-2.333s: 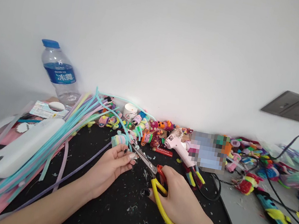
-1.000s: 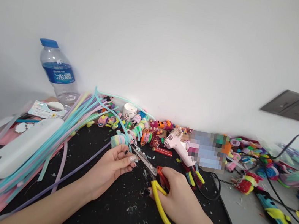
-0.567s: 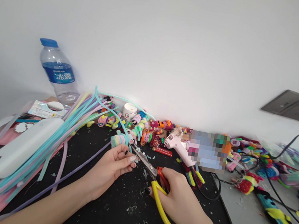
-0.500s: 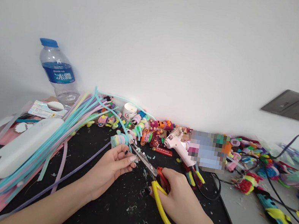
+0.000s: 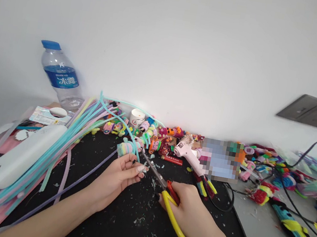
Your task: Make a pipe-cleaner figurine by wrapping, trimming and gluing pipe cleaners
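My left hand [image 5: 122, 173] is closed in a pinch on a small pale-blue piece of pipe cleaner [image 5: 145, 168], mostly covered by the fingertips. Just behind those fingers lies a striped pastel pipe-cleaner bundle [image 5: 124, 147], with a light-blue pipe cleaner [image 5: 124, 122] arching down close to it. My right hand [image 5: 189, 205] grips scissors [image 5: 162, 182] with red and yellow handles. Their blades point left and away from me, the tips a little right of the bundle. Whether the blades are fully closed is hard to tell.
Loose pastel pipe cleaners [image 5: 44, 155] lie at left under a white power bank [image 5: 18, 157]. A water bottle [image 5: 61, 77] leans by the wall. Beyond my hands are a pink glue gun [image 5: 190, 156], a red strip [image 5: 173, 160] and colourful pipe-cleaner figures [image 5: 160, 145]. Fuzz litters the black mat [image 5: 114, 229].
The scissors have shifted slightly, and their blades now sit a little farther from my left fingers. My left hand has stayed almost still.
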{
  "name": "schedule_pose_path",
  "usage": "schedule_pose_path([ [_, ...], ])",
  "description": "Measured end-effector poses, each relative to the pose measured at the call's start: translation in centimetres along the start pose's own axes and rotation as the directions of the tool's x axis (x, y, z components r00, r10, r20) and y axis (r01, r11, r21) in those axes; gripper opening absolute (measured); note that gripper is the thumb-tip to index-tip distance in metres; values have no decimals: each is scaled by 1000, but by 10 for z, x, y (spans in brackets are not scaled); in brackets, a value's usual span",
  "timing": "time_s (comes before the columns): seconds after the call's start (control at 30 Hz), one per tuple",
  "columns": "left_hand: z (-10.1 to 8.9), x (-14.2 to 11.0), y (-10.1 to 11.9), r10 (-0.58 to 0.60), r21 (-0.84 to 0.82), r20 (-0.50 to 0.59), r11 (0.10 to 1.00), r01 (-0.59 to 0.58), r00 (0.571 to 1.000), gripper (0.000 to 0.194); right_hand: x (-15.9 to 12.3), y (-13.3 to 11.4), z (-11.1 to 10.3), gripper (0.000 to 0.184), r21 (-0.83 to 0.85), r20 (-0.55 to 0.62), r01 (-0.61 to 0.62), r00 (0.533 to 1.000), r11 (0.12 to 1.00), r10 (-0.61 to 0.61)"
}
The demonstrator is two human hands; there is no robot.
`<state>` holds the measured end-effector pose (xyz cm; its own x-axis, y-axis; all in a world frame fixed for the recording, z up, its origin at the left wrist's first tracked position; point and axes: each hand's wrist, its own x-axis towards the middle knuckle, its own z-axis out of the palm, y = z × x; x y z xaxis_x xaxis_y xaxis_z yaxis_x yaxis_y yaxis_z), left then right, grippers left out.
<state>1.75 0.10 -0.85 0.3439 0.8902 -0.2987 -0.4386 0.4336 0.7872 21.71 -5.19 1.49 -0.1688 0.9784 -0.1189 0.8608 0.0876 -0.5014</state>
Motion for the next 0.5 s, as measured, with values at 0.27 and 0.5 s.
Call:
schedule_pose_path([
  [0.27, -3, 1, 0, 18, 28, -19, 999, -17, 1000, 26, 5, 1, 0, 27, -50, -45, 19, 999, 999, -22],
  [0.5, 0, -3, 1, 21, 133, 32, 991, -25, 999, 24, 8, 4, -2, 27, -34, -239, 22, 971, 999, -30],
])
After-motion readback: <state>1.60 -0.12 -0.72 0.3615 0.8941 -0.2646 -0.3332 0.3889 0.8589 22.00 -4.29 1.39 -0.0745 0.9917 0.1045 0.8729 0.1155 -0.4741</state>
